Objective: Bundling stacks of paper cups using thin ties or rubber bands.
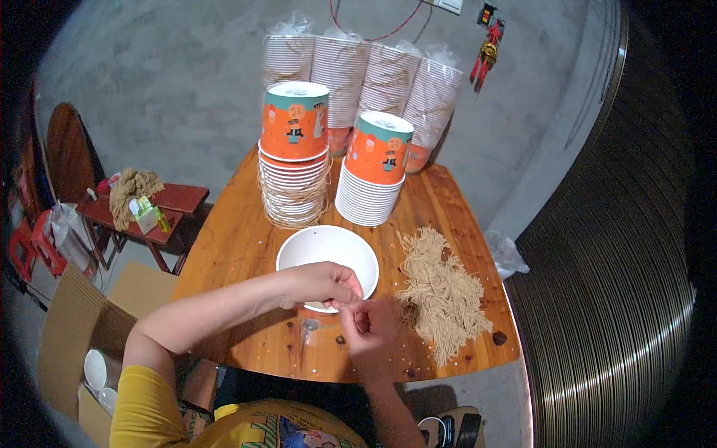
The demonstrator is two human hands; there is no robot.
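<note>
Two hands meet at the near rim of a white paper bowl (pixel 327 254). My left hand (pixel 323 284) pinches the rim at six o'clock; my right hand (pixel 367 328) is closed on something thin, seemingly a cord. I judge I'm fixing a handle; next comes threading. Tan cord pile (pixel 442 295) lies at three o'clock.

Four clear plastic sleeves of stacked cups (pixel 358 82) upright at far table edge, against wall, side by side, white-striped with orange bottoms. Brown cardboard box (pixel 71 328) open on floor at left, white bowls inside. Small green-white packet (pixel 147 215) on red bench at left. No screens visible.
</note>
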